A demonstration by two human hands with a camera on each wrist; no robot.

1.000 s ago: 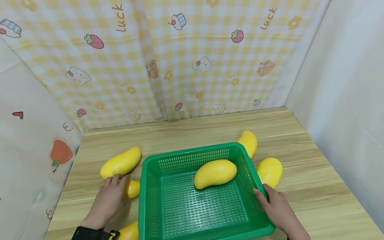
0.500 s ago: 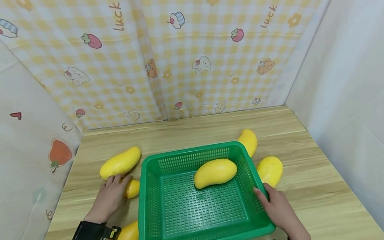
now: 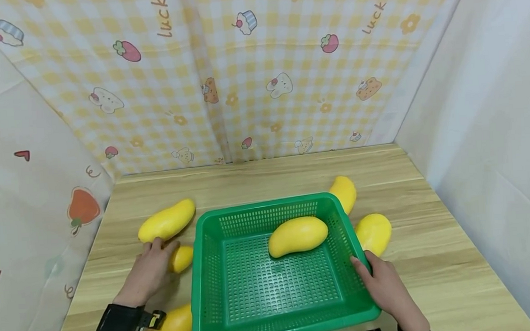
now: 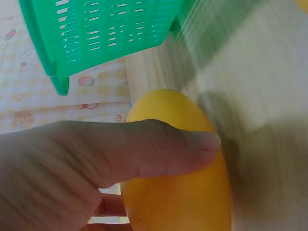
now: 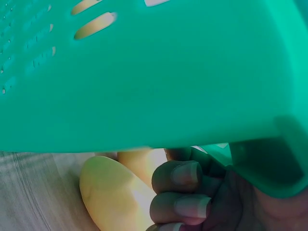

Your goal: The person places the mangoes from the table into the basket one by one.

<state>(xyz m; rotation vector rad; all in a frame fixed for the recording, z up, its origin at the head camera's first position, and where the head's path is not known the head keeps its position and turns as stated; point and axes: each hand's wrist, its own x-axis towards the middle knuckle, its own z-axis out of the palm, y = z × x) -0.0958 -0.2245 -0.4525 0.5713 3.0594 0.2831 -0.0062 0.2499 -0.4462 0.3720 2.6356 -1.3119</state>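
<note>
Hanging at far side: yellow-checked cloth (image 3: 240,60). Wood-grain table (image 3: 440,271) below it, green basket (image 3: 277,294) around near middle. Right hand (image 3: 385,282)'s got basket's right rim, thumb inside, fingers (image 5: 179,207) curled under it outside. Left hand (image 3: 147,272)'s got thumb and fingers wrapped pretty snug round middle-left mango (image 3: 183,258), just left of basket. Inside mango (image 3: 298,236) sits toward basket's far right. Loose on table: far-left mango (image 3: 166,220), near-left mango (image 3: 171,330), far-right mango (image 3: 345,193), nearer-right mango (image 3: 375,232).
</note>
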